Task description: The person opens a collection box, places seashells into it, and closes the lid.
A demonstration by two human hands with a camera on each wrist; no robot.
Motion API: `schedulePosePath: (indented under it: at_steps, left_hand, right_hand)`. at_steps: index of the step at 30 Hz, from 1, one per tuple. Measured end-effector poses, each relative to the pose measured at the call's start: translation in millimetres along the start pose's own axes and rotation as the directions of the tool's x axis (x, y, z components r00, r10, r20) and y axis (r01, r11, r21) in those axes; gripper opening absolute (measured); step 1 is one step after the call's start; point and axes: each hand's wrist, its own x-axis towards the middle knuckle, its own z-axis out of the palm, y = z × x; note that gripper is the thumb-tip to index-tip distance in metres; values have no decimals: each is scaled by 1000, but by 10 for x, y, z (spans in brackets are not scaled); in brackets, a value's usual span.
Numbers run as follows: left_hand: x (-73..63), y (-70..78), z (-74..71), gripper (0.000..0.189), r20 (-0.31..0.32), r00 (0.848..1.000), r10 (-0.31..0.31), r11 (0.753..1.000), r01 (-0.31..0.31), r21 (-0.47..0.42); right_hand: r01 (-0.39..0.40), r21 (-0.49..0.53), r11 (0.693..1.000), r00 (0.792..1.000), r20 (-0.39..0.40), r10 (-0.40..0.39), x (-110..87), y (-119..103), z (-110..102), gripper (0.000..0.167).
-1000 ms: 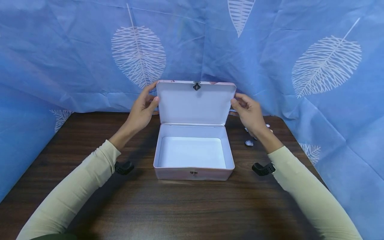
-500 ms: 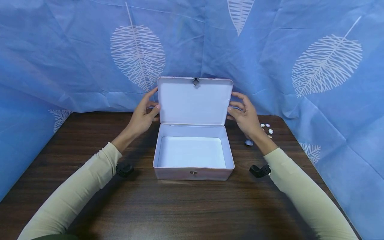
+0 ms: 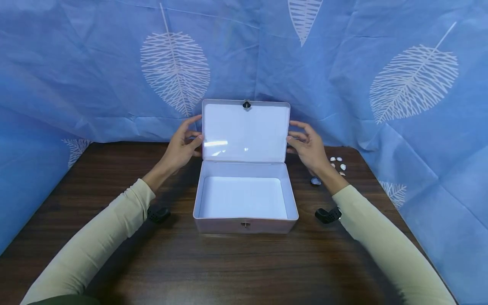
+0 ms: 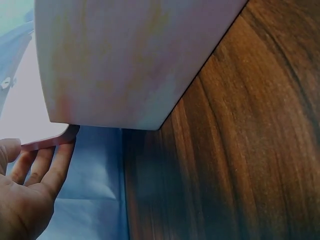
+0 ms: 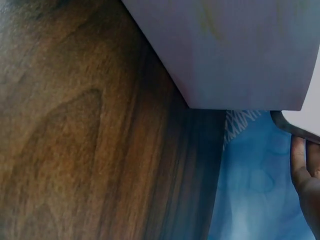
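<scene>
A pale pink metal box point(image 3: 245, 225) stands on the table, its white inside bare. Its hinged lid point(image 3: 245, 131) is raised nearly upright, with a dark clasp point(image 3: 246, 104) at the top edge. At the lid's left edge my left hand point(image 3: 181, 143) holds it, thumb in front and fingers along the side and back. On the opposite edge my right hand point(image 3: 309, 146) holds the lid likewise. The left wrist view shows the left fingers point(image 4: 56, 170) against the lid's rim; only part of the right hand point(image 5: 308, 185) shows in the right wrist view.
Several small shells or pebbles point(image 3: 343, 167) lie at the table's back right, near the right forearm; a larger one point(image 3: 315, 181) lies nearer. A blue cloth point(image 3: 244, 63) with white leaf prints hangs behind the dark wooden table point(image 3: 244, 271).
The lid has tipped further back, so its inner face now catches a bright reflection. Both hands have moved with it, the right one slightly inward. The box now appears slightly lower in the head view.
</scene>
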Motion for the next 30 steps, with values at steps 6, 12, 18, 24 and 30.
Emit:
schedulePosePath:
  at_steps: [6,12,18,24,30]
  left_hand:
    - [22,-53,-7,62,7,998,-57,998,56,13]
    - [31,-91,17,60,21,991,-131,991,131,-11]
    - [-9,-105,45,61,34,979,-203,978,204,-42]
    - [-45,-135,71,60,38,962,-270,957,273,-93]
    - [-77,-157,96,58,49,945,-324,940,327,-96]
  right_hand:
    - [-64,-14,998,997,30,65,10,45,-8,56]
    - [-173,33,984,983,67,170,1,93,-22,57]
    - [-238,67,969,970,74,233,2,167,-1,56]
    - [-294,64,954,955,64,290,9,245,29,52]
    - [-318,12,948,945,88,315,-11,295,39,52]
